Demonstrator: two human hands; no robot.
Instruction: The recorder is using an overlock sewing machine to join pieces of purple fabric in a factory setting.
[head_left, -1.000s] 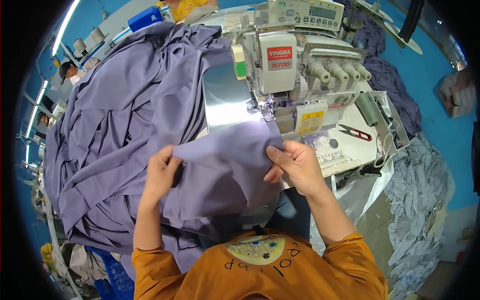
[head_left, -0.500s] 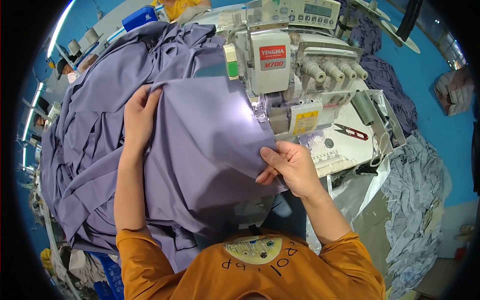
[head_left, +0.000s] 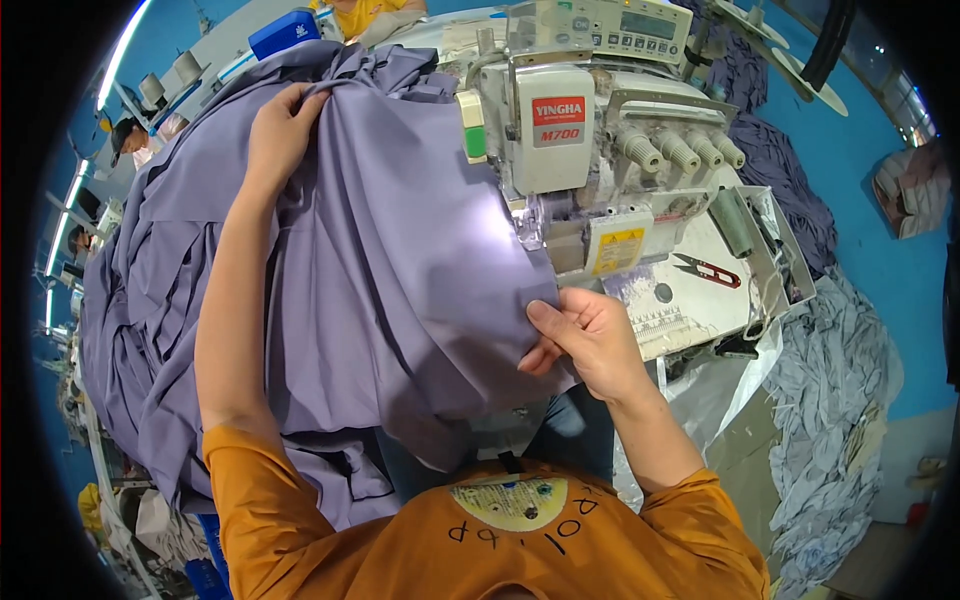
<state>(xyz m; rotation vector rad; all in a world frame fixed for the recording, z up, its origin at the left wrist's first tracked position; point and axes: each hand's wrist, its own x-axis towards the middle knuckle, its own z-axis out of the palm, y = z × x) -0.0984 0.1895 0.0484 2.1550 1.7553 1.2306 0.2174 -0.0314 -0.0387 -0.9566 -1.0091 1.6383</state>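
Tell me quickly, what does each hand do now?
Left hand: closed on the purple cloth.
Right hand: closed on the cloth's near edge.

Blue floor [head_left: 860,150] all round — strip lights [head_left: 128,45] glowing at the left, grey fabric heap [head_left: 830,400] lying right.

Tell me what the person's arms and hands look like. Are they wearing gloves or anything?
No gloves. Both the left hand and the right hand are bare, with no rings or watch visible. The forearms are bare too. Short orange sleeves of a T-shirt cover only the upper arms.
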